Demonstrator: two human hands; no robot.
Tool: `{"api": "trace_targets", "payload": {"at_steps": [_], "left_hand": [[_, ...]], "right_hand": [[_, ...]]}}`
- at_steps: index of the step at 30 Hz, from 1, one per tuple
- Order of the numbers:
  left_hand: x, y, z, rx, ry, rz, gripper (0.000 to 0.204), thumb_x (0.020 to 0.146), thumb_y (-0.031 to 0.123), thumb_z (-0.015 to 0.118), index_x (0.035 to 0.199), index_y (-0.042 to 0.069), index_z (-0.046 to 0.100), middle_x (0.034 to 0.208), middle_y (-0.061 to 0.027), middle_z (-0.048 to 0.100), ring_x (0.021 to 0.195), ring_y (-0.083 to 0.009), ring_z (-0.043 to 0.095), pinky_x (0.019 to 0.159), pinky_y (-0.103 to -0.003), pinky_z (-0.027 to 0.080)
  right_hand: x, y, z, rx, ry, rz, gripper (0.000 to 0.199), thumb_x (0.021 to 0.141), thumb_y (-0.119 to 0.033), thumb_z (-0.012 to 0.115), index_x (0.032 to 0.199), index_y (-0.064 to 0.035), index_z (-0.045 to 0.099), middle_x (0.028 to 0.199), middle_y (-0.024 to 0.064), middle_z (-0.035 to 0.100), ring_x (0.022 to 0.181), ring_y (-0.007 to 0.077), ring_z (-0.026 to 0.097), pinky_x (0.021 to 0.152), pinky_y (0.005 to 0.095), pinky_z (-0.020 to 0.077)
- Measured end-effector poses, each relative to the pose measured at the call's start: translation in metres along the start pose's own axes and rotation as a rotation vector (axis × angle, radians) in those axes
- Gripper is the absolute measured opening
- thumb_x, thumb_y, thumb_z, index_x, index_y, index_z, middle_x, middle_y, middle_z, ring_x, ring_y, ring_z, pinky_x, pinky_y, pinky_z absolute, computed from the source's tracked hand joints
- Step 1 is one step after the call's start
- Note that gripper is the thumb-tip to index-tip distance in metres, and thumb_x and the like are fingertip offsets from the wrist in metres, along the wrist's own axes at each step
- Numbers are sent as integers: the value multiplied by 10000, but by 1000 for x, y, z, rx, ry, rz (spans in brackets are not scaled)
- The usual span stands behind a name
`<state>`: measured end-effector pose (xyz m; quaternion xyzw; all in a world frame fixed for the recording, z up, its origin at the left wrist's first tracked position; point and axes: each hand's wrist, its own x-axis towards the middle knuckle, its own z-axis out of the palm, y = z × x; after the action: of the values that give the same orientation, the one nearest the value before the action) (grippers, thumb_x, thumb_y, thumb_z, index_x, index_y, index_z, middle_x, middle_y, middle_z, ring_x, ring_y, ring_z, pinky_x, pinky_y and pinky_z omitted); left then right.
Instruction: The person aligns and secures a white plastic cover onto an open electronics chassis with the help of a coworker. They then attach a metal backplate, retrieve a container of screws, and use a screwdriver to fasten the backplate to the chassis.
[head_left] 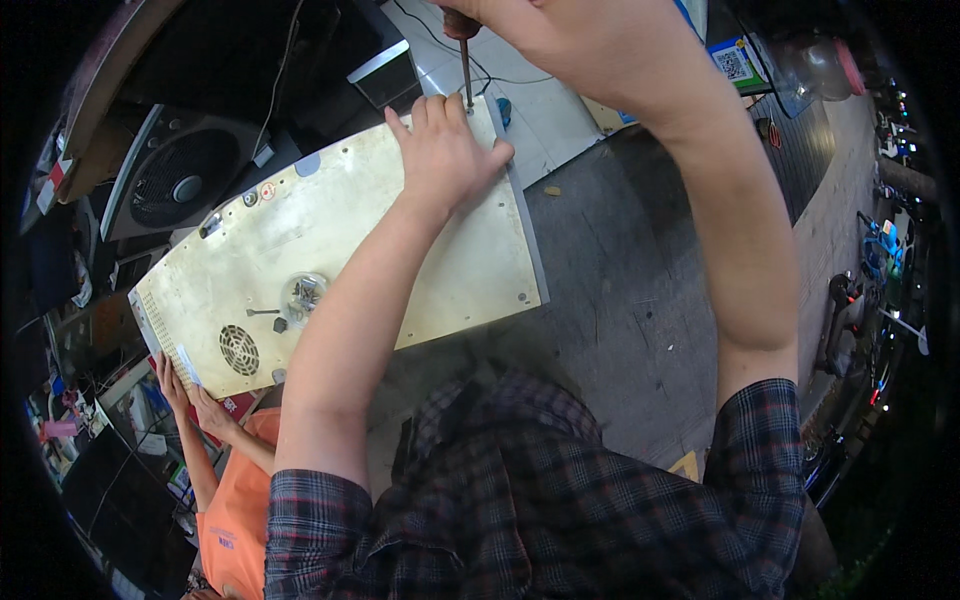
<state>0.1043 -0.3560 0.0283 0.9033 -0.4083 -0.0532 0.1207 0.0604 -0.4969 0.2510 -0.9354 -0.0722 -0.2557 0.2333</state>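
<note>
A large pale metal panel (300,240), the underside of an appliance, lies on the dark workbench (640,270). It has a round vent grille (239,349) and a small clear dish of screws (302,292) on it. My left hand (447,150) lies flat on the panel's far corner, fingers beside a screwdriver's shaft (467,75). My right hand (530,22) grips the screwdriver's handle from above, its tip standing on the panel's corner.
Another person in an orange shirt (235,500) holds the panel's near left edge with both hands (190,395). A grey fan (175,178) stands at the back left. Boxes and a clear bottle (825,65) sit at the far right, tools along the right rim.
</note>
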Motion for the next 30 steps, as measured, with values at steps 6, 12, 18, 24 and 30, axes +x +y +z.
{"api": "trace_targets", "payload": {"at_steps": [6, 12, 18, 24, 30], "left_hand": [[-3, 0, -3, -12, -12, -17, 910, 838, 554, 694, 1503, -33, 492, 1462, -200, 526, 1463, -335, 419, 1244, -711, 139], [-2, 1, -4, -9, -33, -10, 906, 867, 570, 664, 1507, -43, 474, 1475, -198, 506, 1483, -325, 376, 1261, -697, 103], [-1, 0, -4, -14, -24, -2, 897, 850, 566, 672, 1504, -21, 489, 1474, -190, 518, 1475, -323, 395, 1253, -701, 122], [-3, -11, 1, 12, 37, 8, 894, 840, 605, 679, 1487, 5, 538, 1432, -186, 567, 1424, -336, 477, 1230, -713, 174], [7, -6, -2, 32, -26, 10, 943, 846, 699, 687, 1478, 11, 558, 1394, -181, 589, 1391, -341, 507, 1218, -718, 201]], "right_hand": [[-7, -14, 5, -78, 150, 2, 476, 963, -205, 736, 1371, -65, 535, 986, 209, 688, 921, 408, 688, 797, 470, 550], [-6, 1, 8, -64, 66, -30, 519, 933, -174, 762, 1379, -50, 527, 941, 202, 674, 887, 397, 675, 782, 475, 540], [-5, 1, 19, -102, 191, -104, 491, 930, -145, 749, 1352, -65, 512, 915, 216, 664, 801, 420, 669, 742, 491, 544], [-21, 2, -30, 96, 354, -45, 251, 986, -158, 686, 1203, -64, 603, 849, 104, 655, 712, 238, 648, 645, 371, 533], [-197, -37, 9, 549, 70, 899, 260, 1034, -203, 661, 1244, -50, 662, 979, 37, 650, 753, 104, 580, 669, 266, 477]]}}
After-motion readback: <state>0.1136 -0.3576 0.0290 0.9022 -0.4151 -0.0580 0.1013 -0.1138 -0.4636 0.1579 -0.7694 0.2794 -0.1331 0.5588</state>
